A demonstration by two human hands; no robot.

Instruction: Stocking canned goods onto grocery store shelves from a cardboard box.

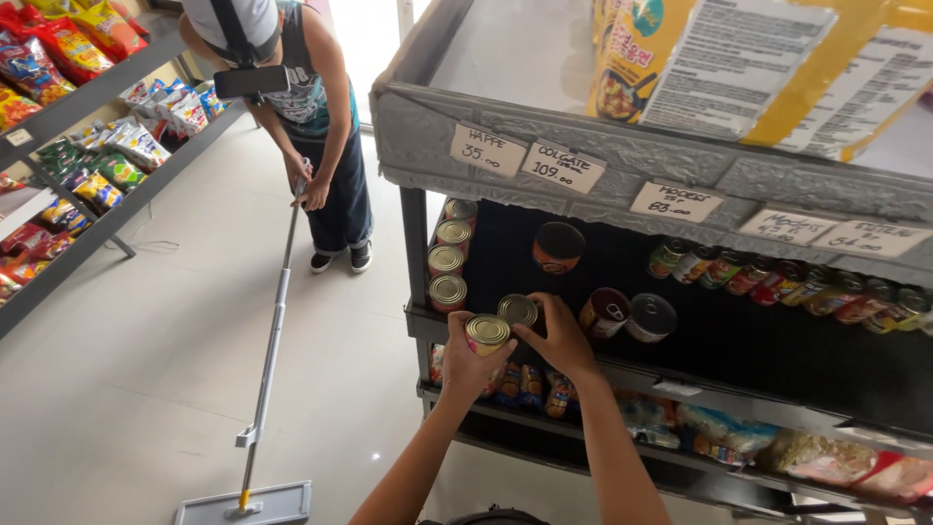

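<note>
- Landmark: the dark middle shelf (777,340) of a grey store rack; all positions below are given relative to it.
- Left hand (473,365): closed around a gold-topped can (487,332), held upright just in front of the shelf's front-left edge, not resting on it.
- Right hand (562,340): fingers curled over a second gold-topped can (518,310), which sits at or just above the shelf's front edge; whether it already rests on the shelf cannot be told.
- Stacked cans (447,258): a column of four gold-lidded cans against the shelf's left upright, behind and left of both hands.
- Dark-lidded jar (558,247): farther back on the shelf, behind the right hand.
- Two tipped tins (627,315): lying on their sides on the shelf, just right of the right hand.
- Row of small cans (787,282): lined along the shelf's right half, well apart from the hands.
- Progress, as a judgement: the left column and right row appear arranged; the two held cans are not yet placed, and the two tipped tins remain unrighted.
- Packets (777,452): on the lower shelf, beneath the landmark shelf.
- Paper price tags (562,167): on the grey ledge above the landmark shelf.
- Another person (316,117): well left of the shelf, holding a flat mop (248,501) on the floor.
</note>
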